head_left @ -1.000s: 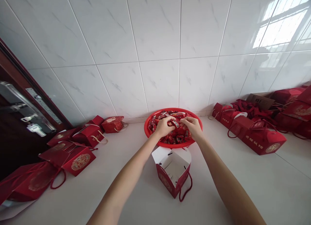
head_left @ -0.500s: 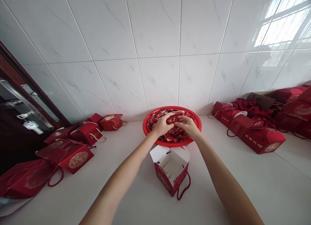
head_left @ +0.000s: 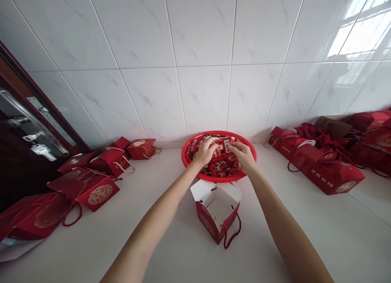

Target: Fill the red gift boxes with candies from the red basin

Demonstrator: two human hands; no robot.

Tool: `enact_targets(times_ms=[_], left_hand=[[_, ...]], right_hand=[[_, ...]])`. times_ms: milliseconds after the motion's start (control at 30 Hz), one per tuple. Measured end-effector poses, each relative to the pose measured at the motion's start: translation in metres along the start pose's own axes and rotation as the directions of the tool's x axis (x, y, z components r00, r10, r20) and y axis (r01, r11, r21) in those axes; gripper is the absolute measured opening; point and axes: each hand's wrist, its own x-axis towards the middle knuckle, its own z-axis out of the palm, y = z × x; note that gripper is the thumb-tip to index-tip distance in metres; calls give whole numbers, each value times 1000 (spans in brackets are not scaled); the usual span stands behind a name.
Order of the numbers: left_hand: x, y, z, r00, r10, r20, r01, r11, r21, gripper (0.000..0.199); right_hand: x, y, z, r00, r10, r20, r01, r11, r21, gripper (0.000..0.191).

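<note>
Both hands are over a round red basket [head_left: 252, 162] filled with red-wrapped candies [head_left: 221, 169]. My left hand [head_left: 207, 151] is closed on red candy packets at the left of the pile. My right hand [head_left: 243, 153] has its thumb and fingers bent towards a red packet with a white label [head_left: 227, 146]; whether it grips the packet is too small to tell. Just in front of the basket stands an open red gift box [head_left: 210, 224], its white inside facing up and a dark red cord hanging at its right.
Closed red gift boxes [head_left: 99, 193] stand at the left, near a dark door with keys [head_left: 42, 149]. More red boxes [head_left: 331, 177] and a brown carton [head_left: 332, 127] lie at the right. A tiled wall [head_left: 204, 99] rises behind the basket.
My hands have moved slightly apart over the basket, and a packet's white label now shows between them. The whole view has shifted a little.
</note>
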Motion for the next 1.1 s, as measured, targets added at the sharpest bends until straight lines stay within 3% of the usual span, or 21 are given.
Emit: enact_targets(times_ms=[167, 300, 533, 633, 767, 833, 967, 1100], left_hand=[[-2, -4, 0, 990, -51, 131, 45, 998, 47, 41], [-4, -9, 2, 980, -55, 191, 40, 996, 82, 66], [-1, -14, 3, 996, 44, 79, -51, 994, 97, 84], [1, -13, 3, 998, 62, 26, -63, 997, 37, 70], [0, -8, 1, 992, 121, -26, -121, 993, 0, 24], [0, -6, -1, 987, 154, -55, -154, 988, -12, 11], [2, -6, -1, 961, 242, -135, -249, 968, -39, 14], [1, -6, -2, 961, 258, -101, -266, 962, -66, 16]], right_hand=[[-2, -2, 0, 1000, 11, 5, -11, 999, 36, 33], [-3, -3, 0, 1000, 19, 11, -19, 998, 60, 34], [-4, -5, 0, 998, 42, 49, -47, 995, 93, 31], [-4, -7, 0, 998, 44, 50, -50, 992, 114, 31], [-5, -9, 1, 998, 48, 51, -54, 991, 125, 33], [-5, -9, 1, 997, 57, 59, -65, 989, 135, 34], [-5, -9, 0, 995, 62, 79, -73, 986, 150, 34], [-4, -8, 0, 995, 54, 86, -67, 986, 155, 36]])
